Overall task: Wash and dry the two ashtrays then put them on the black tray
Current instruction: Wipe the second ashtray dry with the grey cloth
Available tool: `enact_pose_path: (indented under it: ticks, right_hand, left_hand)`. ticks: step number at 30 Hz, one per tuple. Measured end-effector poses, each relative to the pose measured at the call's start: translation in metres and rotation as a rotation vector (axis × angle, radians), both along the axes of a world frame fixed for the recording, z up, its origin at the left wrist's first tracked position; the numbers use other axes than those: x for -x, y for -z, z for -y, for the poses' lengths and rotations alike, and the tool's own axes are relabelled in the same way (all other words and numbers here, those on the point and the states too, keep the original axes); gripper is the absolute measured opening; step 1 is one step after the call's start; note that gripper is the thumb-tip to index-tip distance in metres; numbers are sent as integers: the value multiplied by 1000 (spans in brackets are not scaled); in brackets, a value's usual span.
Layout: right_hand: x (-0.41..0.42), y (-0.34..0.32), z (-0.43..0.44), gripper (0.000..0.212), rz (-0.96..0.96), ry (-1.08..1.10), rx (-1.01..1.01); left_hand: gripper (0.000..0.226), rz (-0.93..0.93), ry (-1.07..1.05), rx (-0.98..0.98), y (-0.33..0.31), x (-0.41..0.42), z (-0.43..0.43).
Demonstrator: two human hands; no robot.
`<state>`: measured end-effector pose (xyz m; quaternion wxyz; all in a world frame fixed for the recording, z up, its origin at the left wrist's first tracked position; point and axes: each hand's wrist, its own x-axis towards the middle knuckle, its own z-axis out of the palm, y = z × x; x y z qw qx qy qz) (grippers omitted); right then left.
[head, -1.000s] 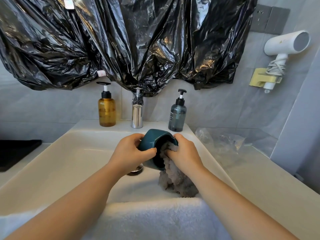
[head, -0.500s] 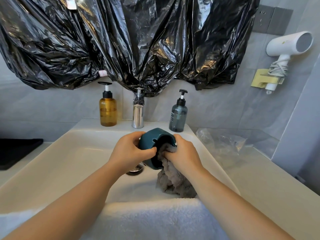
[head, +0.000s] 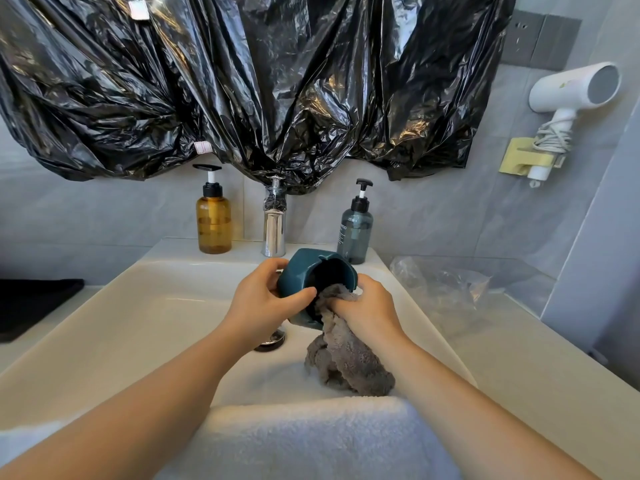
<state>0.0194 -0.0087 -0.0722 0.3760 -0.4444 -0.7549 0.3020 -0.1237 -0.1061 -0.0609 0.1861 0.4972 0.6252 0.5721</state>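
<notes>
Item 1. Ashtray point(head: 300, 270): teal, round, notched rim. It was held above the sink point(head: 138, 306), tipped on its side with its mouth facing the viewer and the right hand. It sat between the two hands and touched both.

Item 2. Left hand point(head: 263, 301): it gripped the ashtray's outer wall from the left, fingers curled behind and thumb laid across the lower rim.

Item 3. Right hand point(head: 372, 315): it was bunched round a grey cloth point(head: 346, 365) and pressed the upper end into the ashtray's mouth. The cloth's tail hung down to the basin floor, just right of the drain point(head: 270, 339).

Item 4. Black tray point(head: 34, 299): it lay on the worktop at far left, well apart from the hands.

Item 5. White towel point(head: 311, 441): it was draped over the sink's near edge, beneath the forearms.

Change from the frame one second before: the ashtray's mouth had turned further towards the viewer, so more of the dark interior and the rim notch showed. Both grips were unchanged, and the cloth's tail lay in the same spot.
</notes>
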Motion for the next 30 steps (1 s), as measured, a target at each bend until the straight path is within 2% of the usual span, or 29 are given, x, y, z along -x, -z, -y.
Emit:
enact_pose_path:
  ticks: [3,7,11,12,14,17,20,23,25,27,30]
  right_hand:
    - [1,-5,4,37,126,3,-120]
    - [1,-6,6,29,114,-18,-167]
    - [0,-4,2,23,29,2,-63]
    - [-1,-3,0,21,-6,15,-39]
    - [-1,-3,-2,19,-64,33,17]
    - [3,0,-4,29,-40,12,44]
    - [3,-3,-1,39,87,30,-76]
    - [-2,-7,2,38,139,27,-202]
    - [-4,-7,3,32,142,-4,-233]
    - [-4,-6,3,30,89,-15,-193]
    - [-4,-6,0,30,-18,11,-91]
  left_hand:
    - [42,-56,14,-53,-2,2,3]
    - [32,-3,37,-57,-4,5,4]
    - [66,75,73,79,-2,8,3]
    - [68,56,82,125,-1,7,2]
    - [57,5,70,156,-1,4,1]
    - [42,-51,30,85,0,1,0]
    - [36,-193,11,63,0,2,5]
    - [34,-292,-35,81,-3,2,6]
    - [33,-268,-62,81,-3,5,5]
    - [35,-165,-34,85,-1,7,5]
    - [58,-76,48,129,1,5,5]
